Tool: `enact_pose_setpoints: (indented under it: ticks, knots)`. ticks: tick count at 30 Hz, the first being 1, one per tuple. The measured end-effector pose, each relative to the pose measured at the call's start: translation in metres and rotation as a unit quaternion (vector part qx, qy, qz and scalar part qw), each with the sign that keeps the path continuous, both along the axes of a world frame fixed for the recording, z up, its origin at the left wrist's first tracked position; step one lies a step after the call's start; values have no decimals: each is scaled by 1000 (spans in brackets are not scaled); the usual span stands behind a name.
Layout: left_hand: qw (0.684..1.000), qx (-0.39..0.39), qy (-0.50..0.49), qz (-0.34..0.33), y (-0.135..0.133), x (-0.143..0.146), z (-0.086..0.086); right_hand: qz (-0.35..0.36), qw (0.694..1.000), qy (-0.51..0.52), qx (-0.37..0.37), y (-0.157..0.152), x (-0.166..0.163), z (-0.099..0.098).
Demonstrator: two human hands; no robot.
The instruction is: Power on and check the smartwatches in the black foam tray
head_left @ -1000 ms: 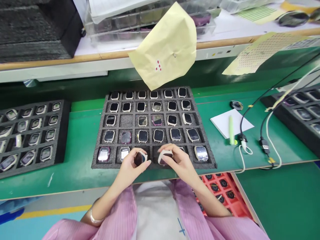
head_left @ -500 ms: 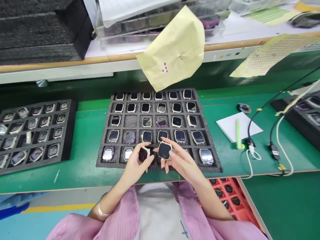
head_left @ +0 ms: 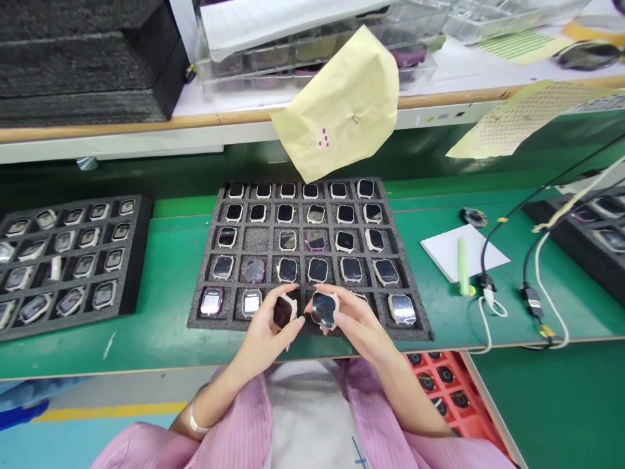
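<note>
Over the near row of the dark grey foam tray (head_left: 256,239), the left hand (head_left: 266,333) pinches a cream-cased, dark-screened square watch body (head_left: 283,311) and the right hand (head_left: 362,324) pinches a second cream-cased watch body (head_left: 323,309), each best held by its edges, fingertips off the glass.

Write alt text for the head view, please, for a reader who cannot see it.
Left hand holds one square watch case, right hand a second watch case, above the near edge of a foam tray of such cases on a green bench. Yellow paper hangs behind.
</note>
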State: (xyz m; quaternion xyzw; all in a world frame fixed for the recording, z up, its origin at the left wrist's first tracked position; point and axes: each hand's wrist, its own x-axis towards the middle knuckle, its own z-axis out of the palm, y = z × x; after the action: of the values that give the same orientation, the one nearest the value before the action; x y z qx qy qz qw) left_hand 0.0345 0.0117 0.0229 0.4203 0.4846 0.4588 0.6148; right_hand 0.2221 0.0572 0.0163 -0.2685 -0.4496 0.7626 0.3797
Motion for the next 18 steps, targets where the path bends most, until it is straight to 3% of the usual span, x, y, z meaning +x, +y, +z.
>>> enact_pose_setpoints:
  ticks: [7, 14, 18]
  knots:
    - [1000, 8, 5, -7, -1, -1, -1, -23, 998, 35, -42, -3, -6, 3]
    - [996, 29, 82, -31, -1, -3, -1, -43, 996, 21, -70, -4, -2, -2]
    - [997, 23, 77, -12, -2, -5, -1, -30, 996, 44, -71, -4, -1, -3]
